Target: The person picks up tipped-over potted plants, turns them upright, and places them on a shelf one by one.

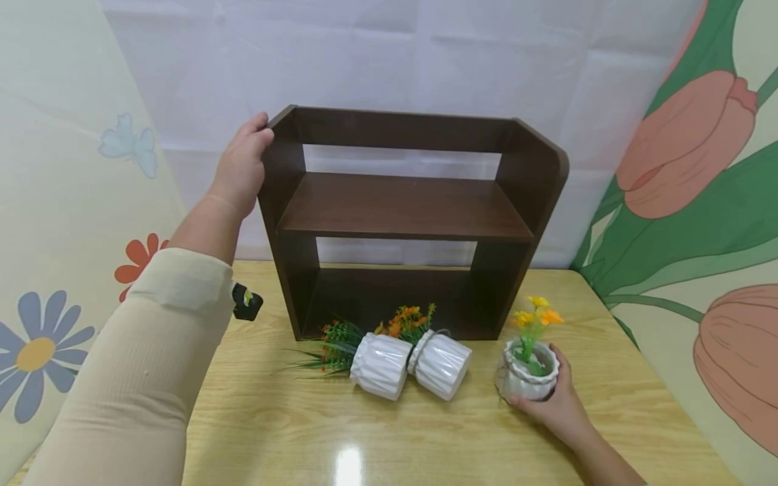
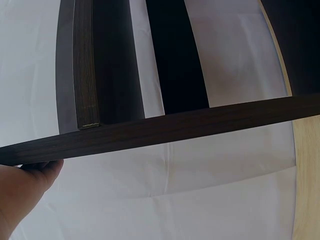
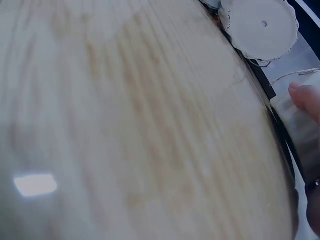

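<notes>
The right hand (image 1: 556, 401), low right of the head view, is cupped round a small white ribbed pot (image 1: 530, 376) with yellow and orange fake flowers (image 1: 536, 313) sticking out of it, fingers curled round the pot's near and right side. The pot stands upright on the table, just right of the shelf's foot. In the right wrist view only a fingertip (image 3: 306, 100) shows, pressed on the pot's pale side at the right edge, and the rest is blurry tabletop.

The left hand (image 1: 243, 165), upper left of centre, grips the top left corner of a dark brown wooden shelf unit (image 1: 404, 206), thumb on the front edge and fingers wrapped behind the side panel. The left wrist view just shows the thumb side of that hand tucked under a dark board edge at lower left, so the grip itself is hard to make out there.

Out from there: two more white pots (image 1: 381, 365) (image 1: 442, 364) lie tipped on their sides in front of the shelf, touching each other, their greenery and orange blossoms pointing back toward the shelf's bottom opening.

Everything sits on a glossy light wood table (image 1: 365, 439) with a lamp glare near the bottom centre. Behind is a creased white sheet (image 1: 389, 61), with flower-print cloth panels left and right, tulips on the right
</notes>
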`<state>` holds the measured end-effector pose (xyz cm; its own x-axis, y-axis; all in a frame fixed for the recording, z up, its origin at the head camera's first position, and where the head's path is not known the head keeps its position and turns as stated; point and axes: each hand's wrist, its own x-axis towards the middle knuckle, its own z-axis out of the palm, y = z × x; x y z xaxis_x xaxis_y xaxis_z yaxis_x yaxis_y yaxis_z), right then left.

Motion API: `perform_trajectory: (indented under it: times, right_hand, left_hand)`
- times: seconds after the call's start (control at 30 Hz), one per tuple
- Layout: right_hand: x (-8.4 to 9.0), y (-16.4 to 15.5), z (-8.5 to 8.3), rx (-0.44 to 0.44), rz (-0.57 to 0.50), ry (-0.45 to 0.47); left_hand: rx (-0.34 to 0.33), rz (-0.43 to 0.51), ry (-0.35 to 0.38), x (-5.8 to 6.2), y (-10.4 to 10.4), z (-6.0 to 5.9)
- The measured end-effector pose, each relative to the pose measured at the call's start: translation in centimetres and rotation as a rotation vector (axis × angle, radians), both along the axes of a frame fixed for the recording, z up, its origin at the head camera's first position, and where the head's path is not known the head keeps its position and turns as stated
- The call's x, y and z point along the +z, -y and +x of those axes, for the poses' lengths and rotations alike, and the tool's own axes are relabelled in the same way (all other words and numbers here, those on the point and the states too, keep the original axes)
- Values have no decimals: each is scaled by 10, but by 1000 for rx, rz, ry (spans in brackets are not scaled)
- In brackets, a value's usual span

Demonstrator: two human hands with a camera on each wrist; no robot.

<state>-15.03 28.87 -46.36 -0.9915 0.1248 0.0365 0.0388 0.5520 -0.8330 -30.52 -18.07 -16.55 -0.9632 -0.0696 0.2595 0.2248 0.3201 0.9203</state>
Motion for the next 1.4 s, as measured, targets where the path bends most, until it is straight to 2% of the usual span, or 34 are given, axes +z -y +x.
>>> perform_trajectory:
  times: [0.4,0.93,1.4]
  right_hand:
    - [-5,0,0,4,1,-52]
    - [-6,-1,-1,5,-35,-16]
    - [-4,1,2,-35,-74,0]
  left_hand:
    - [3,-5,5,-1,1,0]
    - [5,-14,-3,-2,1,1]
    - [12,-21,-2,-2,-3,1]
